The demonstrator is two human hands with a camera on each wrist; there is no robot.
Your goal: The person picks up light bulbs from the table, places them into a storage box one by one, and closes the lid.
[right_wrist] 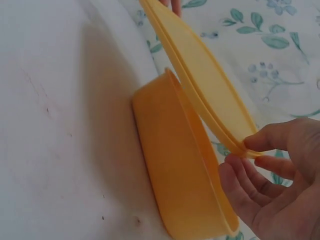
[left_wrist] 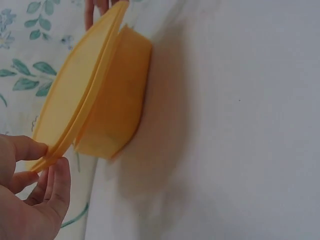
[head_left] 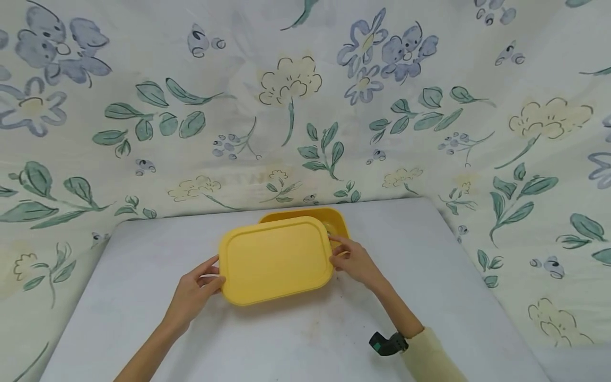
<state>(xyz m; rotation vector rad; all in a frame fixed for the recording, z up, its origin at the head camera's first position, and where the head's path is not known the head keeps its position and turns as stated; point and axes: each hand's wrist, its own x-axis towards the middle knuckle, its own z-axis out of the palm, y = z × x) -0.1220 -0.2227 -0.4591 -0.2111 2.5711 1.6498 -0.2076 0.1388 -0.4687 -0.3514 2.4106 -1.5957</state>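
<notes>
Both hands hold a yellow rectangular lid with rounded corners, level with or above a deeper yellow container. My left hand pinches the lid's left end, thumb on top and fingers beneath, as the left wrist view also shows. At the other end my right hand pinches the rim between thumb and fingers. In the right wrist view the lid is tilted and apart from the container's near rim. Most of the container's inside is hidden under the lid; a small bit of something shows at its right.
The container stands on a white table near its back edge. Behind hangs a floral cloth. Small dark specks and a faint stain mark the tabletop. A black band circles the right wrist by a pale yellow sleeve.
</notes>
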